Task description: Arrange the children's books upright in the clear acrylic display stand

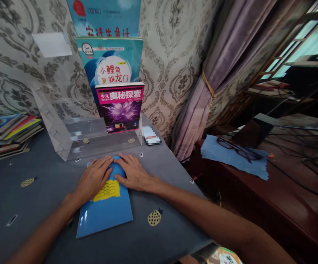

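Observation:
A blue book [108,212] with a yellow patch on its cover lies flat on the dark grey tablecloth [37,220]. My left hand [94,179] rests flat on the book's upper left part, fingers stretched out. My right hand [132,174] lies flat on its upper right corner, fingers spread. Just beyond my hands stands a clear acrylic display rack [73,135]. The rack holds a purple-and-pink magazine [120,108] in front, a teal book [110,62] behind it and another teal book [105,16] at the top.
A stack of books [8,134] lies at the far left of the table. A small packet [151,136] sits right of the rack. To the right are a mauve curtain [211,80] and a wooden desk [280,198] with a blue cloth [236,157], glasses and cables.

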`<action>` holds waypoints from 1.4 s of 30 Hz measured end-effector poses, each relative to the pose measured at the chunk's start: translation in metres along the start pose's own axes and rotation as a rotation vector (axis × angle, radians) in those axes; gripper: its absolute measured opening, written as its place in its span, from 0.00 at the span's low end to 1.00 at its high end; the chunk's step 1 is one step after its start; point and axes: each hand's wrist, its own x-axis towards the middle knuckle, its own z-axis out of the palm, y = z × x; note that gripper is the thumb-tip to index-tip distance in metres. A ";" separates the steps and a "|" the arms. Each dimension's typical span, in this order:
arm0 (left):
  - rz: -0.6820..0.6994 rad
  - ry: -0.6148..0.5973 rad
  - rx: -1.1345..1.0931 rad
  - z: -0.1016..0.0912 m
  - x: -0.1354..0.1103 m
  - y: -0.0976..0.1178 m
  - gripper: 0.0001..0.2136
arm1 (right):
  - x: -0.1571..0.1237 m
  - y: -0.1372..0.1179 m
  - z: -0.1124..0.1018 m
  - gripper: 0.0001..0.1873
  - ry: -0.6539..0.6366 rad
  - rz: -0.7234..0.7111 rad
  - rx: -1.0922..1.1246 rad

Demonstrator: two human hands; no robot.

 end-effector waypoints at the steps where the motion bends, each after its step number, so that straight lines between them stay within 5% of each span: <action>1: -0.002 -0.003 -0.001 0.000 0.000 0.000 0.21 | 0.001 0.001 0.000 0.30 0.001 0.003 0.019; 42: -0.029 0.056 -0.015 -0.009 -0.004 0.007 0.19 | -0.013 0.009 0.010 0.15 0.156 -0.095 -0.030</action>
